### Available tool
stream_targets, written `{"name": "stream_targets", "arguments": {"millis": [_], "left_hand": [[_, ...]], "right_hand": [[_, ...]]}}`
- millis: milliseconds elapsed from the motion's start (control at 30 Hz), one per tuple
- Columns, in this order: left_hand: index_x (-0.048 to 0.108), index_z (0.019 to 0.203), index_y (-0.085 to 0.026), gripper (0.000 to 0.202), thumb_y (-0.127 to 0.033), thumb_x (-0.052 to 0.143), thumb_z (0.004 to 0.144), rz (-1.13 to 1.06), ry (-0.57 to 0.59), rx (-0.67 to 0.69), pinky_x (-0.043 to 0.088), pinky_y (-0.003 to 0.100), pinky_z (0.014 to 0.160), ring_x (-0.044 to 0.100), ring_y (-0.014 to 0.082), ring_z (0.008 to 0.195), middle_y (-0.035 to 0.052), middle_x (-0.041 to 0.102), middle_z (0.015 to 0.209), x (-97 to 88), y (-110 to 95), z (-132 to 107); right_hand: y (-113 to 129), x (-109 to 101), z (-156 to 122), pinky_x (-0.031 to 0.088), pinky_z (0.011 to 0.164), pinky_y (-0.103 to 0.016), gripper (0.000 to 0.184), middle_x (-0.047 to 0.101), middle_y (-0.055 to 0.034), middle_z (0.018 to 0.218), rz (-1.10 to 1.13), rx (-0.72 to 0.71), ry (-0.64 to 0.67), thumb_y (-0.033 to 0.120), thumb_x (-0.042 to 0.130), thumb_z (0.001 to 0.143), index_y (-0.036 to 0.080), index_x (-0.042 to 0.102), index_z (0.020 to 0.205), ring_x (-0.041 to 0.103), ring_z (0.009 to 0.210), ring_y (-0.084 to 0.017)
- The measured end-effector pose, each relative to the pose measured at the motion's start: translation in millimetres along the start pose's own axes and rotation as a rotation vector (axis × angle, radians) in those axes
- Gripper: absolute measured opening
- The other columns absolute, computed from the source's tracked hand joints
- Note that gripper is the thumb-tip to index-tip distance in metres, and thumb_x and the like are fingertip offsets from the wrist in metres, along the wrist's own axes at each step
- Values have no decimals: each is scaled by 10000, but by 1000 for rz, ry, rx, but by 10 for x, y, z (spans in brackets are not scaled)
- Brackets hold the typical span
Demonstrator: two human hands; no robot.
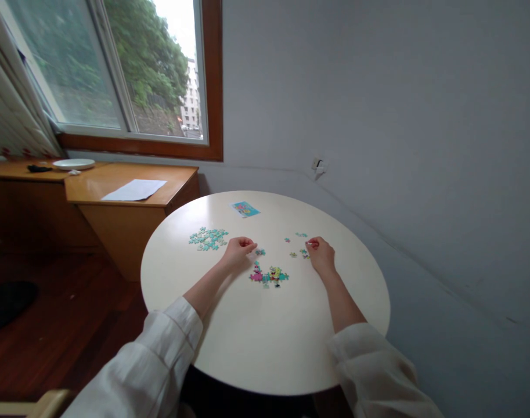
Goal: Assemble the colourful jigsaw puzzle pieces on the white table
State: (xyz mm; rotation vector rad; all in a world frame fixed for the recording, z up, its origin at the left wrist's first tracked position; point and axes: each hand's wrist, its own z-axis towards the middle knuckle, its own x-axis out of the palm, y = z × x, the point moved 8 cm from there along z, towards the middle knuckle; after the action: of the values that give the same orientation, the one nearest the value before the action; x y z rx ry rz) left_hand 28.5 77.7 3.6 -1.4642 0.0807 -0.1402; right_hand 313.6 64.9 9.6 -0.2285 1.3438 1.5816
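Both my hands rest on a round cream table. My left hand is curled, its fingertips pinched by a small teal puzzle piece. My right hand is curled too, fingertips pinching a puzzle piece among a few loose pieces. Between the hands and a little nearer me lies a joined puzzle patch in pink, yellow and teal. A heap of teal pieces lies left of my left hand. A small picture card lies at the table's far side.
A wooden desk stands left of the table under a window, with a white sheet and a white plate on it. A grey wall runs close along the right. Dark wooden floor lies to the left.
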Motion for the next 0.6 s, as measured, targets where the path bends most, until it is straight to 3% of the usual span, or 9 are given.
{"name": "stream_targets", "arguments": {"millis": [200, 367, 600], "left_hand": [[594, 600, -125, 295, -371, 741, 529, -35, 18, -64, 357, 231, 524, 458, 74, 495, -6, 558, 536, 28, 58, 2], [606, 600, -126, 277, -377, 715, 557, -11, 84, -89, 329, 216, 502, 445, 72, 490, -1, 565, 535, 83, 86, -7], [642, 613, -118, 224, -338, 683, 598, -6, 216, -95, 346, 213, 518, 461, 77, 506, 10, 579, 542, 205, 48, -68]], "right_hand": [[310, 136, -103, 465, 655, -301, 220, 674, -72, 755, 436, -116, 87, 352, 581, 686, 150, 633, 757, 589, 677, -174], [571, 360, -286, 485, 665, -322, 338, 688, -69, 748, 776, -92, 291, 449, 674, 580, 156, 659, 748, 621, 691, -183], [971, 439, -643, 495, 618, -302, 293, 676, -27, 655, 897, -111, 575, 367, 754, 519, 164, 678, 715, 608, 610, -155]]}}
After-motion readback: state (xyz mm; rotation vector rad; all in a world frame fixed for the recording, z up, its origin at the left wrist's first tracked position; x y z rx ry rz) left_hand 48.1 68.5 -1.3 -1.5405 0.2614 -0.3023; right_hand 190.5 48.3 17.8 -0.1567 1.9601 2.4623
